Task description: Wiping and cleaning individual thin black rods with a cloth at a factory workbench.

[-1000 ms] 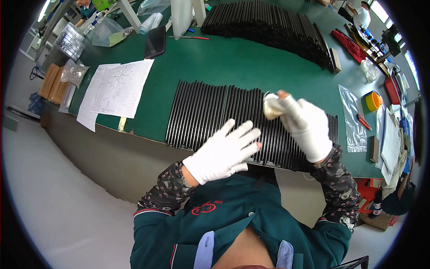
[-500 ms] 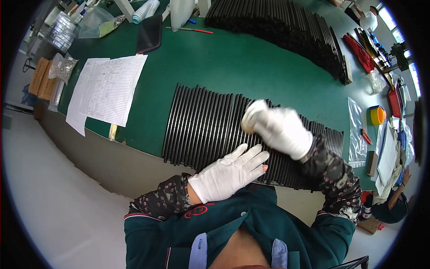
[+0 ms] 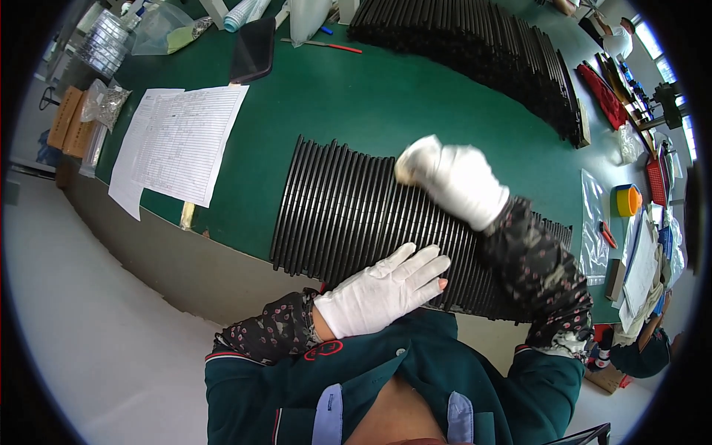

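Black rods (image 3: 348, 204) lie side by side in one flat row near the front edge of the green worktop (image 3: 319, 96), and the person stands over them. A second ago the right hand (image 3: 460, 182) was over the right part of the row; now it has travelled toward the left and sits above the middle, at the far ends of the rods. Its gloved fingers are closed around a small white cloth pad (image 3: 417, 156), which presses on the rods. The left hand (image 3: 382, 289) has hardly moved: it lies flat on the near ends of the rods, with fingers stretched out and slightly spread. I judge that the pad is being drawn across the row as a wiping stroke while the flat hand keeps the rods from rolling; the left part of the row is probably not covered yet.

Toward the far right corner a much bigger pile of black rods (image 3: 482, 52) is stacked. At the left edge some printed paper sheets (image 3: 182, 141) hang a little over the front. A dark phone-like slab (image 3: 252, 48) and clear plastic bags (image 3: 159, 26) lie near the far left corner. At the right edge I see an orange tape roll (image 3: 629, 200), a clear bag (image 3: 593, 222) and red tools (image 3: 604, 100). The floor (image 3: 96, 319) in front is pale grey.
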`<state>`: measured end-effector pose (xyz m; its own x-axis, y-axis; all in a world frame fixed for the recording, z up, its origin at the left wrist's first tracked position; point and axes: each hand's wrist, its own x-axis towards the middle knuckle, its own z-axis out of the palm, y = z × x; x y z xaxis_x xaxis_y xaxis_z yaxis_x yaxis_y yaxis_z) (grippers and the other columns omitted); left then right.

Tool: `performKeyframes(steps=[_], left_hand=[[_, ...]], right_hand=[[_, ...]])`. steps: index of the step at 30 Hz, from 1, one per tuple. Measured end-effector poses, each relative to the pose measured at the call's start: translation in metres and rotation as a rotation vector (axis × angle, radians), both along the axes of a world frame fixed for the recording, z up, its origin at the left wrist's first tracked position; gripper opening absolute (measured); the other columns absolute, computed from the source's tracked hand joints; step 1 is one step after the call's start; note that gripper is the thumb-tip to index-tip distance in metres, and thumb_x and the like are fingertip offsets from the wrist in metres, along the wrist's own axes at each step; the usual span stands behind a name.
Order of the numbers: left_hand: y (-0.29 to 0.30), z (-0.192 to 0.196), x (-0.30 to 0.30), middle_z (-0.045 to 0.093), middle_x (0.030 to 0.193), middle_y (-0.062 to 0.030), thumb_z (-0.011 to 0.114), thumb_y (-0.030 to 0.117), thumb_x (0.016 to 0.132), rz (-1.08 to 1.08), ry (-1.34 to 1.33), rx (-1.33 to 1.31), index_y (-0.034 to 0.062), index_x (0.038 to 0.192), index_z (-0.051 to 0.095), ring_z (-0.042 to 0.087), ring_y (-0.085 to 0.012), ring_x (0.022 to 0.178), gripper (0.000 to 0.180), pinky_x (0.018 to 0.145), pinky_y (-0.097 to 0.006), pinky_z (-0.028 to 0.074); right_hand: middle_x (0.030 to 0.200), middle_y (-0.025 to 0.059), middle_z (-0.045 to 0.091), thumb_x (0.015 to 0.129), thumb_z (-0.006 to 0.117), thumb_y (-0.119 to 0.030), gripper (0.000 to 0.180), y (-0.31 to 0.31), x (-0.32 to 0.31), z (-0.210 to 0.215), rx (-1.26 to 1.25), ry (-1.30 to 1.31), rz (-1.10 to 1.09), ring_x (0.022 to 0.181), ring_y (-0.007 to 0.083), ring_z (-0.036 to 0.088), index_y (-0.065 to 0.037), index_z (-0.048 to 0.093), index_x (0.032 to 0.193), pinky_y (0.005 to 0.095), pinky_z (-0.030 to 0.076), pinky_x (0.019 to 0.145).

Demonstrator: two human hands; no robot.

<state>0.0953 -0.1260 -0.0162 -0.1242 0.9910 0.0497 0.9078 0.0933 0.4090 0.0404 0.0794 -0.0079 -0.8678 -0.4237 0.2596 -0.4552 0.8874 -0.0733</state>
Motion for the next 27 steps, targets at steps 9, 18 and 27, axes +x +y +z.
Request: performKeyframes(steps=[9,18,27], left_hand=[[-0.007,-0.011,0.009,0.046,0.138,-0.0080,0.050,0.017,0.084,0.099,-0.027,0.087,0.0116,0.126,0.053,0.039,-0.0260,0.133,0.043,0.110,-0.042,0.031],[-0.003,-0.005,0.005,0.042,0.140,-0.0122,0.047,0.014,0.087,0.028,-0.003,0.073,0.0059,0.128,0.052,0.034,-0.0282,0.136,0.042,0.114,-0.041,0.026],[-0.003,-0.006,0.002,0.044,0.140,-0.0117,0.050,0.016,0.084,0.049,0.018,0.130,0.0062,0.125,0.054,0.038,-0.0285,0.134,0.043,0.112,-0.042,0.029]], right_hand=[[0.063,0.0061,0.059,0.079,0.064,-0.013,0.007,-0.036,0.010,0.001,-0.095,-0.127,0.267,0.054,0.0243,0.063,-0.009,0.059,0.081,0.0348,0.053,0.050],[0.061,0.0032,0.060,0.077,0.064,-0.008,0.006,-0.050,0.020,-0.023,-0.137,-0.115,0.311,0.050,0.0208,0.062,-0.012,0.062,0.081,0.0327,0.052,0.047],[0.076,0.0096,0.065,0.083,0.063,-0.008,0.010,-0.036,-0.011,0.022,-0.339,0.008,0.253,0.066,0.0282,0.066,-0.008,0.061,0.093,0.0344,0.053,0.060]])
